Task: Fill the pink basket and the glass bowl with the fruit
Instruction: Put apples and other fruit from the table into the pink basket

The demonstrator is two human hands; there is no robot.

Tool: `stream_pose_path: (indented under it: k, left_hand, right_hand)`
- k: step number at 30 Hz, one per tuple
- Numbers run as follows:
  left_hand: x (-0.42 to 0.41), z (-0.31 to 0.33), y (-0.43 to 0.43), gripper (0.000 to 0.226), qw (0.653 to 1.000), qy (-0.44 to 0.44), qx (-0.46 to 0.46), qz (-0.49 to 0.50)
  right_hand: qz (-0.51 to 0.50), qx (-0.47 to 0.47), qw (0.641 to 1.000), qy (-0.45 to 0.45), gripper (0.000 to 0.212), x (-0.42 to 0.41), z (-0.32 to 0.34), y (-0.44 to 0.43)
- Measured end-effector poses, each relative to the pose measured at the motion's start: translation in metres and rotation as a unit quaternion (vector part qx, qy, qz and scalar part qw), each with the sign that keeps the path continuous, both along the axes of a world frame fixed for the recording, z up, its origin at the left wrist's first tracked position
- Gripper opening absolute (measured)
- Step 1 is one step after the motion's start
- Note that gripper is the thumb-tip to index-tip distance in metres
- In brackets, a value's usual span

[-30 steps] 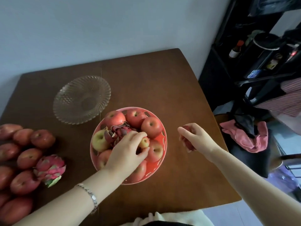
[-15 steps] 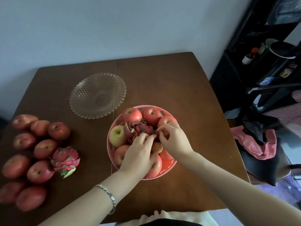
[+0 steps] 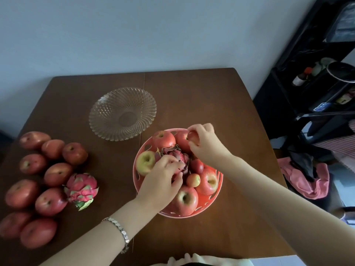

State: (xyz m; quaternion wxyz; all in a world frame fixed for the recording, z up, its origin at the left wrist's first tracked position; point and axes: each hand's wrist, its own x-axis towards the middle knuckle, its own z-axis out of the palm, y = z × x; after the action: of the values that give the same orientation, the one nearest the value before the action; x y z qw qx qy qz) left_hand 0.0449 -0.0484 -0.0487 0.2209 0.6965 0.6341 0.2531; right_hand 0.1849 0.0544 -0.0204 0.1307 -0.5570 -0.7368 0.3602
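Fruit (image 3: 193, 138) sits in right hand (image 3: 204, 144) over pink basket (image 3: 218, 186).

Pink basket (image 3: 215, 205): red apples, one yellow-green apple (image 3: 145, 162). Clear glass bowl (image 3: 123, 113): diamond-cut pattern. Table (image 3: 201, 96) dark brown. Left dragon fruit (image 3: 81, 190): magenta, green-tipped.
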Motion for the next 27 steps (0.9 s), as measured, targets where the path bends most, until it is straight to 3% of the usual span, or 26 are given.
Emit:
stream_pose_path:
  k: [3,5,9,12,14,16,19,21,24,27]
  left_hand:
    - [-0.009,-0.002,0.005,0.021,0.998,-0.017,0.045,0.035]
    - [-0.011,-0.001,0.009,0.021,0.997,-0.007,0.060,0.049]
    - [-0.015,-0.001,0.017,0.022,0.996,-0.024,0.054,0.068]
    - [-0.021,0.003,0.024,0.024,0.980,-0.103,0.021,0.167]
    - [-0.029,0.003,0.029,0.031,0.949,-0.107,-0.054,0.290]
    - [-0.042,-0.007,0.034,0.042,0.900,-0.077,-0.200,0.380]
    - [-0.059,-0.027,0.036,0.057,0.801,-0.226,-0.372,0.412]
    - [-0.062,-0.032,0.036,0.066,0.764,-0.298,-0.394,0.416]
    - [-0.069,-0.045,0.041,0.081,0.743,-0.330,-0.394,0.428]
    - [-0.073,-0.052,0.049,0.089,0.699,-0.386,-0.412,0.439]
  right_hand:
    - [0.096,0.063,0.979,-0.167,0.040,-0.005,-0.019,-0.002]
    - [0.102,0.076,0.969,-0.213,0.042,-0.007,-0.026,-0.003]
    - [0.091,0.053,0.983,-0.152,0.037,-0.004,-0.024,-0.005]
    - [0.019,0.079,0.995,-0.053,0.029,0.014,-0.020,-0.003]
    - [-0.095,0.061,0.993,-0.039,0.034,0.028,-0.025,-0.002]
    - [-0.218,-0.086,0.971,-0.043,0.053,0.039,-0.030,-0.002]
    - [-0.302,-0.360,0.876,0.107,0.063,0.046,-0.044,-0.007]
    - [-0.339,-0.381,0.842,0.176,0.066,0.043,-0.051,-0.011]
    - [-0.352,-0.337,0.862,0.139,0.091,0.033,-0.060,-0.012]
    - [-0.353,-0.319,0.873,0.107,0.086,0.033,-0.062,-0.015]
